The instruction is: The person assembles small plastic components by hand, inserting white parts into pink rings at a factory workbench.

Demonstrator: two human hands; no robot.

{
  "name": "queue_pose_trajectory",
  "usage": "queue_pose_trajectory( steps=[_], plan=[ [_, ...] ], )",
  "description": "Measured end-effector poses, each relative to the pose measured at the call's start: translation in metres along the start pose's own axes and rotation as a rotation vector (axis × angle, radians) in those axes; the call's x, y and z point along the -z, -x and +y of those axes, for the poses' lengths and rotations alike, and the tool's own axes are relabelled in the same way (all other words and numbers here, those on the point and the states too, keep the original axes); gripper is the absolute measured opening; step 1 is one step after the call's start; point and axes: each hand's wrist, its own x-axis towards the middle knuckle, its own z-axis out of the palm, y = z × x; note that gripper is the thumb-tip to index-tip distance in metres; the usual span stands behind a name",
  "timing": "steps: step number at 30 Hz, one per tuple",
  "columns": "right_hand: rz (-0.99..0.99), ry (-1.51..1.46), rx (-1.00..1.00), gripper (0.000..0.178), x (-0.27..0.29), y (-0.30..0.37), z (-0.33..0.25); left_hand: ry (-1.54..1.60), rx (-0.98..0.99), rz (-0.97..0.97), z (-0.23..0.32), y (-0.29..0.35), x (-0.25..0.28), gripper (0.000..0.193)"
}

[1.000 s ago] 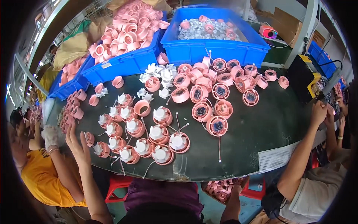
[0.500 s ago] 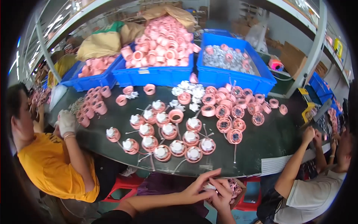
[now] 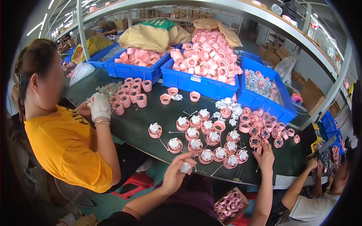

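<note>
near side of the group of white-topped housings, the left hand is half closed, its fingers pinching a white fan wheel above the worktop's edge. to the group's right, the right hand has its fingers curled at a pink housing; i cannot tell whether it is gripped. the step looks like fetching a housing for the wheel; the next move probably calls for a secure grip and lining the two up.
</note>
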Motion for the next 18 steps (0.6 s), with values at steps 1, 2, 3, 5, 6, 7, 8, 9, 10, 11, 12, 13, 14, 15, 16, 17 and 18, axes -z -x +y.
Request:
queue_pose_trajectory(
  steps=[1,2,3,5,6,7,8,9,10,11,12,13,14,15,16,17,18],
  plan=[
    [-0.055,0.004,0.012,0.06,0.005,-0.003,-0.002,0.057,0.011,-0.015,0.006,0.001,0.006,0.037],
    [-0.11,0.008,0.02,0.059,0.01,-0.003,-0.003,0.044,0.001,-0.042,0.011,0.003,0.009,0.039],
    [-0.145,0.07,0.056,0.062,0.012,-0.001,-0.006,0.028,-0.011,-0.074,0.017,0.002,0.011,0.041],
    [-0.202,0.059,0.061,0.064,0.015,0.004,-0.007,0.027,-0.009,-0.085,0.023,-0.002,0.013,0.043],
    [-0.278,0.019,0.113,0.066,0.019,0.002,0.0,0.106,0.031,-0.08,0.024,-0.004,0.017,0.043],
    [-0.214,-0.021,0.149,0.066,0.021,0.004,0.004,0.184,0.072,-0.075,0.025,-0.006,0.02,0.042],
    [-0.15,-0.061,0.183,0.066,0.021,0.005,0.006,0.168,0.061,-0.089,0.024,-0.008,0.023,0.038],
    [-0.117,-0.123,0.111,0.061,0.029,0.006,-0.004,0.175,0.071,-0.081,0.021,-0.01,0.028,0.038],
    [-0.006,-0.114,0.068,0.057,0.038,0.008,-0.016,0.242,0.072,-0.099,0.018,-0.012,0.031,0.035],
    [0.106,-0.105,0.025,0.053,0.047,0.011,-0.029,0.309,0.073,-0.116,0.016,-0.012,0.033,0.033],
    [0.223,-0.158,-0.013,0.052,0.052,0.013,-0.048,0.314,0.072,-0.007,0.016,-0.011,0.027,0.028],
    [0.23,-0.302,-0.042,0.055,0.055,0.02,-0.063,0.32,0.077,0.006,0.016,-0.01,0.021,0.028],
    [0.158,-0.701,-0.111,0.056,0.05,0.033,-0.079,0.275,0.07,0.033,0.015,-0.011,0.014,0.027],
    [0.09,-1.079,-0.021,0.058,0.051,0.045,-0.114,0.223,0.064,0.063,0.012,-0.011,0.011,0.026],
    [0.062,-1.103,0.149,0.06,0.045,0.055,-0.139,0.234,0.036,-0.008,0.009,-0.008,0.012,0.026],
    [-0.045,-0.99,0.348,0.058,0.042,0.061,-0.156,0.234,0.053,0.004,0.01,-0.007,0.006,0.026],
    [-0.107,-1.034,0.459,0.063,0.039,0.066,-0.172,0.159,0.049,-0.028,0.015,-0.005,-0.004,0.027]
  ],
)
